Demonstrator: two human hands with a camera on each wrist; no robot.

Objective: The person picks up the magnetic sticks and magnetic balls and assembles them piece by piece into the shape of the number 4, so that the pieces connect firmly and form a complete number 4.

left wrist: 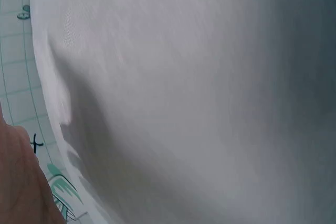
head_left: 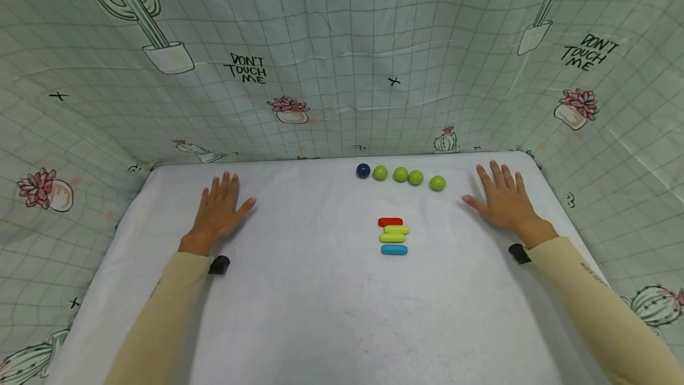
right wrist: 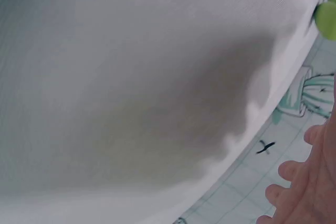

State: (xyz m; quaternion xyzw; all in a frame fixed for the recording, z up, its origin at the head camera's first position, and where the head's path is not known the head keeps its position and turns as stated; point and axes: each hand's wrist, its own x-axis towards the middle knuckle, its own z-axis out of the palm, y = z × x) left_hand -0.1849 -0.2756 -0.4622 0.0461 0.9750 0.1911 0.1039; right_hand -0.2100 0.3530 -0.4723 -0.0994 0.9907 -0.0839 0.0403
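My left hand (head_left: 216, 210) is over the left side of the white table, fingers straight and thumb spread, holding nothing. Over the right side, my right hand (head_left: 503, 199) has its fingers spread, also holding nothing. Nearest to it is a green ball (head_left: 437, 183), the last of a row along the back with two more green balls close together (head_left: 408, 176), another green ball (head_left: 380, 173) and a dark blue ball (head_left: 363, 170). Nearer the front lie a red stick (head_left: 390, 222), two yellow-green sticks (head_left: 393, 237) and a blue stick (head_left: 394, 249), roughly parallel.
A white cloth covers the table (head_left: 299, 302). Behind it and at both sides hangs a grid-patterned curtain (head_left: 342, 34) printed with cacti and lettering. Dark wrist cameras sit under the left wrist (head_left: 219, 265) and the right wrist (head_left: 519, 253).
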